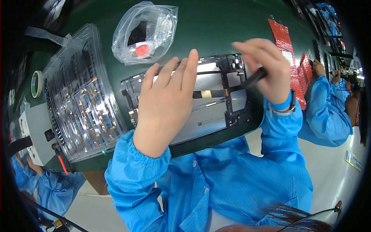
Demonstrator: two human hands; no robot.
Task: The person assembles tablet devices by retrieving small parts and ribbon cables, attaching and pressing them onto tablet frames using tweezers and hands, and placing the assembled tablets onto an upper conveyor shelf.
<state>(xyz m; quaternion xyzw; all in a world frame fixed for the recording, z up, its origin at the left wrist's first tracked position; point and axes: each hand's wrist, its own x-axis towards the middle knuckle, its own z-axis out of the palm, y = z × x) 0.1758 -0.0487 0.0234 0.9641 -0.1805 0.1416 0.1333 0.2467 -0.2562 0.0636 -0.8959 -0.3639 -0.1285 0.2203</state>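
Note:
An opened tablet lies on the green bench mat, its silver battery plates and black frame showing. Across its middle runs a dark flex cable with a gold patch. My left hand rests palm down over the tablet's left part, fingers stretched out, hiding what is beneath. Over the tablet's right end, my right hand is closed on a dark slim tool, blurred by motion. The tool's lower end points toward the flex cable's right end; whether they touch, I cannot tell.
Stacked clear plastic trays with small flex parts stand left. Behind the tablet lies a clear plastic bag; red bubble wrap is at right. A tape roll and grey-white box sit far left. Co-workers in blue flank the bench.

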